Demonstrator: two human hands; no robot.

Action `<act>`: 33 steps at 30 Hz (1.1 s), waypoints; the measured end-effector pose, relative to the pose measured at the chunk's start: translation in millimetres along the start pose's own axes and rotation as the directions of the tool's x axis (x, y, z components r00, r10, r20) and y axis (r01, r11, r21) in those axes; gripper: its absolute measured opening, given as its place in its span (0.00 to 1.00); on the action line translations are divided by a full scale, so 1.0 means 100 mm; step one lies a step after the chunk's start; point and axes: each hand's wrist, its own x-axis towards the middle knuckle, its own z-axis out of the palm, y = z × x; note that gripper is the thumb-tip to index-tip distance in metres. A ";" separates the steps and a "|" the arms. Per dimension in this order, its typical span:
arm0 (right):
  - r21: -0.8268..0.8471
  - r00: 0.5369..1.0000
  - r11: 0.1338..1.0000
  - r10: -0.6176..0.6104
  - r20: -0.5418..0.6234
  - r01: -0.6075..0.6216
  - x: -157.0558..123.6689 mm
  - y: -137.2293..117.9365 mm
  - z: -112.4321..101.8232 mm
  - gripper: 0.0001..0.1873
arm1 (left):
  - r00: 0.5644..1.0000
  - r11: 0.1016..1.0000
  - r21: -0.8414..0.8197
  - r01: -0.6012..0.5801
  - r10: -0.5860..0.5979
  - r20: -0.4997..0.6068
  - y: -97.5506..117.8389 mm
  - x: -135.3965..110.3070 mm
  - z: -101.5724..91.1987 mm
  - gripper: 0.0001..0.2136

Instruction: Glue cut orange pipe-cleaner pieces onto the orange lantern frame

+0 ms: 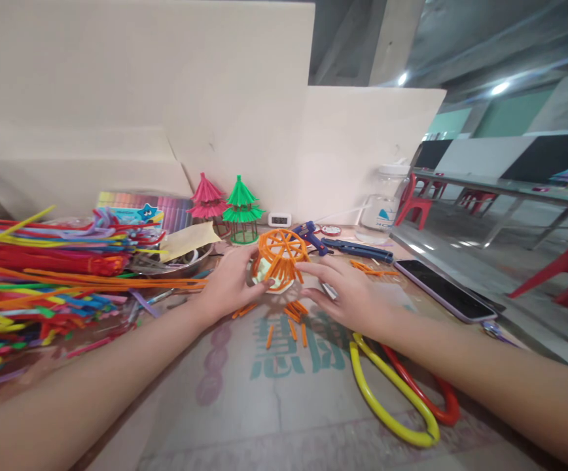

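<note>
Through the head view, I locate the orange pipe-cleaner frame [284, 243] centrally above the desk [264, 418], between both hands. The left hand [228, 282] grasps its left side, thumb low. The right hand [347, 293] has partly extended fingers at the right side; I cannot tell whether they grip. Status: a spoked ring and slanting strips are in place. Short orange pieces [292, 330] lie loose below, unattached. I judge assembly partial: the green tiered model [241, 198] behind shows layered roofs, which this frame lacks.
</note>
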 end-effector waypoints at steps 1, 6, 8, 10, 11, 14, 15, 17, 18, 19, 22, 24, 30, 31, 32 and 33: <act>0.015 1.000 1.000 0.007 0.001 -0.007 -0.01 0.00 0.01 0.19 | 1.000 1.000 -0.004 0.000 0.000 -0.001 0.00 0.00 0.00 0.27; 0.221 0.977 0.953 0.214 -0.010 -0.206 0.01 -0.03 0.04 0.15 | 1.000 1.000 -0.004 0.010 -0.010 -0.002 0.01 0.00 -0.01 0.27; 0.320 0.932 0.877 0.354 0.075 -0.358 0.04 -0.06 0.04 0.12 | 1.000 1.000 0.008 0.006 -0.006 -0.006 0.02 0.00 -0.02 0.28; 0.401 0.875 0.778 0.440 0.204 -0.485 0.07 -0.08 0.04 0.16 | 1.000 1.000 0.021 -0.001 0.001 -0.011 0.03 0.00 -0.02 0.29; 0.429 0.849 0.733 0.458 0.264 -0.528 0.08 -0.09 0.05 0.17 | 1.000 1.000 0.027 -0.001 0.001 -0.012 0.03 0.00 -0.03 0.29; 0.484 0.815 0.656 0.461 0.351 -0.580 0.09 -0.11 0.05 0.18 | 1.000 0.999 0.041 0.014 -0.013 -0.015 0.02 0.00 -0.02 0.28; 0.501 0.822 0.652 0.468 0.325 -0.569 0.08 -0.11 0.05 0.17 | 1.000 0.999 0.042 0.020 -0.019 -0.016 0.01 0.00 -0.01 0.28; 0.529 0.849 0.677 0.491 0.193 -0.512 0.07 -0.10 0.04 0.13 | 1.000 0.999 0.039 0.027 -0.027 -0.014 0.00 -0.01 -0.01 0.28; 0.528 0.860 0.702 0.497 0.117 -0.478 0.06 -0.09 0.04 0.10 | 0.999 0.999 0.037 0.031 -0.031 -0.010 0.00 -0.01 -0.01 0.29; 0.514 0.869 0.732 0.491 0.059 -0.448 0.05 -0.08 0.04 0.08 | 0.999 0.999 0.033 0.035 -0.035 -0.005 0.00 -0.01 -0.01 0.29; 0.440 0.905 0.806 0.424 0.037 -0.396 0.04 -0.06 0.06 0.15 | 0.999 0.999 0.016 0.037 -0.037 0.002 0.01 0.00 -0.01 0.28; 0.410 0.909 0.818 0.410 0.077 -0.403 0.03 -0.05 0.08 0.16 | 0.999 0.999 0.005 0.034 -0.034 0.001 0.01 0.00 -0.01 0.28; 0.384 0.874 0.785 0.448 0.190 -0.486 0.02 -0.03 0.14 0.09 | 0.999 0.999 0.005 0.052 -0.052 0.003 0.01 0.01 0.00 0.28; 0.371 0.875 0.793 0.422 0.239 -0.484 0.01 -0.03 0.14 0.09 | 0.998 0.998 0.007 0.058 -0.058 0.001 0.00 0.01 0.00 0.28; 0.351 0.875 0.808 0.383 0.297 -0.473 0.01 -0.03 0.15 0.08 | 0.998 0.998 0.006 0.067 -0.067 0.001 0.00 0.01 0.01 0.28; 0.328 0.873 0.829 0.337 0.352 -0.452 0.00 -0.04 0.15 0.08 | 0.997 0.997 0.001 0.076 -0.076 0.004 0.00 0.01 0.01 0.28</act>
